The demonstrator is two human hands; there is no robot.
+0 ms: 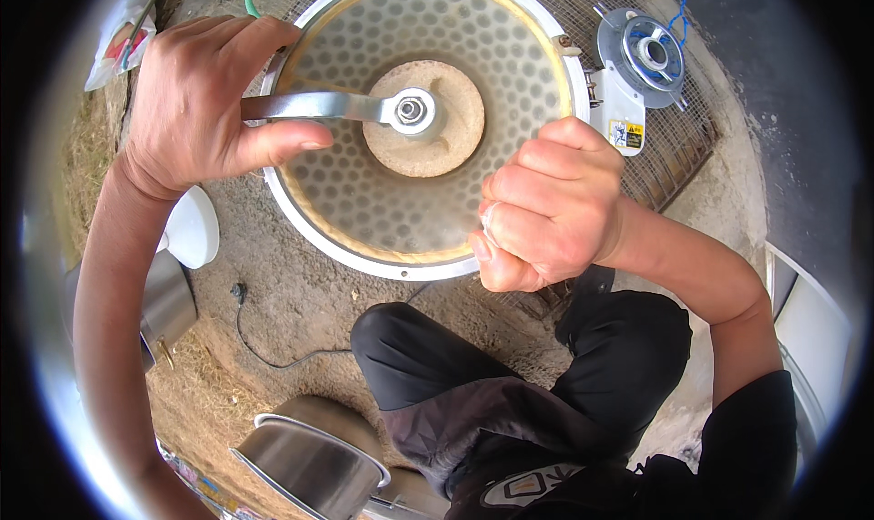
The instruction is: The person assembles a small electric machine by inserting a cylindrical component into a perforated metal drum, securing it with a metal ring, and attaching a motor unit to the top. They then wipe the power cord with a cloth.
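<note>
A round, white-rimmed machine drum with a dimpled grey inside stands in front of me. At its centre sits a tan, stone-like disc with a nut and bolt above it. A curved metal handle runs from that nut toward the drum's left rim. My left hand holds the handle's outer end, thumb stretched below it and fingers over the top. Over the drum's lower right rim, my right hand is closed in a fist; whatever is inside it is hidden.
A motor-like metal unit is beside the drum at the right, over a metal grating. Steel pots stand near my left knee. A white funnel-like piece and a black cable are to the left.
</note>
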